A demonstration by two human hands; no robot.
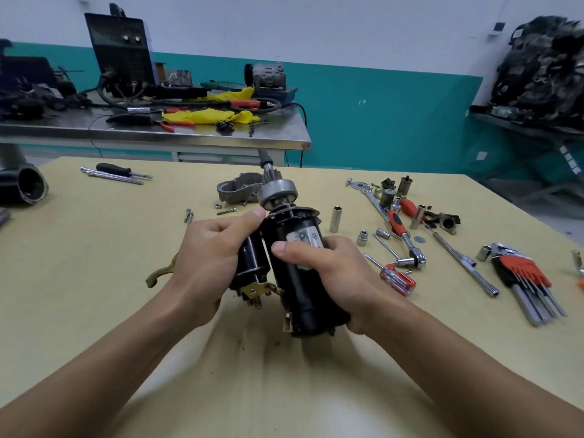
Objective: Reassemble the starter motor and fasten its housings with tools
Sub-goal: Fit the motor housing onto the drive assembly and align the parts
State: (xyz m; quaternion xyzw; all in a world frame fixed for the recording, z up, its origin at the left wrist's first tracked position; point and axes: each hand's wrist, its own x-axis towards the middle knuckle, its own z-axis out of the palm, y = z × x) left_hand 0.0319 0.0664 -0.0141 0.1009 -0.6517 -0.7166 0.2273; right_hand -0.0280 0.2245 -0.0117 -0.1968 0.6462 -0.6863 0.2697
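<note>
Both hands clamp the motor [300,273] above the table [94,248]: left hand [205,257] on the solenoid side, right hand [328,273] round the body. Nose housing [240,191] lies just beyond. Judgement: keep shaft [268,167] steady and aligned before seating housing. Open table left and front; ratchet [401,235] and sockets crowd the right.

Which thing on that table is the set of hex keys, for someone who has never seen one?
Start at the yellow table and go to its right edge, past the ratchet wrench. The hex key set lies there: a fan of bare steel rods held in a red and black clip, unlike the single tools beside it.
</note>
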